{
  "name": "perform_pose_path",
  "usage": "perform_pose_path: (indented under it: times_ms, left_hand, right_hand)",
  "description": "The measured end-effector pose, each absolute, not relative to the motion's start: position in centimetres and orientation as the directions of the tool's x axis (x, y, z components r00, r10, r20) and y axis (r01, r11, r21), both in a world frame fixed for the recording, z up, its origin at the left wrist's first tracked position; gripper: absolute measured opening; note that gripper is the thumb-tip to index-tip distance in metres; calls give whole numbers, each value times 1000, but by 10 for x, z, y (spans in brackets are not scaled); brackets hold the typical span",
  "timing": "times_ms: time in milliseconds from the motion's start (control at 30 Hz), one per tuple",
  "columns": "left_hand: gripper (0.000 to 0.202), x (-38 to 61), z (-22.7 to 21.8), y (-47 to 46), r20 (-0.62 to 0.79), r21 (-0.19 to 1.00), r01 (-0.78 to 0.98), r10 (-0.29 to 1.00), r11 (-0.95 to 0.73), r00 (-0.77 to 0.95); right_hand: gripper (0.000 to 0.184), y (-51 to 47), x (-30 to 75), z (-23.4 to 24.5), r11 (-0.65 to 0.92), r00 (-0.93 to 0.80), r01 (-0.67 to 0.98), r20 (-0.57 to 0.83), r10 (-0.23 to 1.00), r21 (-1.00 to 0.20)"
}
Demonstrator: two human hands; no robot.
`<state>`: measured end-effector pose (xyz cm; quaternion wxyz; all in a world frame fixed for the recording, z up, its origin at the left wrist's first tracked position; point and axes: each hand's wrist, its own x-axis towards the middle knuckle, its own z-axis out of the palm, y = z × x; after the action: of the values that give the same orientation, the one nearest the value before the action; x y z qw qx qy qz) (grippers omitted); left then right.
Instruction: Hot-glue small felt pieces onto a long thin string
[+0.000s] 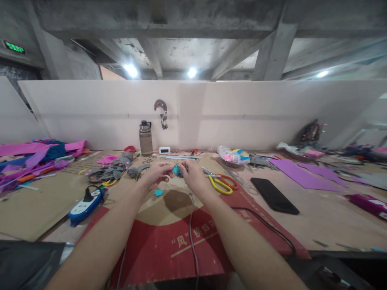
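My left hand [156, 175] and my right hand [193, 177] meet over the middle of the table, fingertips close together. Between them is a small teal piece [176, 169], which looks like felt; each hand pinches it at one side. My fingers partly cover it, so its full shape is hidden. Below my left hand, a turquoise flower-shaped cutout [158, 193] lies flat on the cardboard [151, 211]. Just right of my right hand rest scissors with yellow handles [220, 186] and another pair with orange handles [231, 182].
A black phone [273, 195] lies to the right, near purple sheets [302, 174]. On the left are a blue-and-white power strip [86, 206] and grey felt scraps [113, 169]. Behind stand a bottle [145, 139] and a small clock [164, 150]. A grey cable [192, 233] crosses the cardboard.
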<state>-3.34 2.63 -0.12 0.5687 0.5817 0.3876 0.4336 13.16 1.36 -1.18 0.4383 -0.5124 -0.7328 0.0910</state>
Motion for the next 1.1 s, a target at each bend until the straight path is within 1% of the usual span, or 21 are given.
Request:
perform_pose_path:
  times_ms: [133, 267, 400, 500, 567, 700, 900, 1100]
  left_hand:
    - [29, -33, -6, 30, 101, 994, 9, 962, -107, 255]
    - [27, -32, -8, 31, 111, 993, 4, 962, -116, 248]
    - [28, -32, -9, 32, 132, 991, -3, 966, -135, 224]
    - [29, -33, -9, 33, 129, 992, -23, 971, -127, 203]
    - [29, -33, -10, 34, 129, 992, -29, 971, -126, 202]
    - [30, -33, -9, 32, 131, 991, -2, 969, -133, 212]
    - [29, -31, -9, 31, 137, 990, 12, 967, -143, 216]
    - [29, -32, -13, 35, 212, 977, -17, 962, -212, 175]
  right_hand:
    - [22, 16, 132, -13, 474, -90, 634, 550, 830, -611]
    - [23, 20, 132, -16, 474, -79, 585, 536, 840, -658]
    - [24, 23, 132, -18, 513, -79, 480, 547, 833, -712]
    - [25, 24, 132, -20, 514, -96, 384, 521, 848, -767]
    - [26, 25, 131, -21, 509, -109, 361, 507, 855, -781]
    - [23, 28, 132, -24, 524, -90, 384, 534, 841, -760]
    - [23, 27, 132, -22, 508, -52, 409, 537, 842, -758]
    - [17, 23, 131, -22, 572, -27, 455, 632, 775, -682]
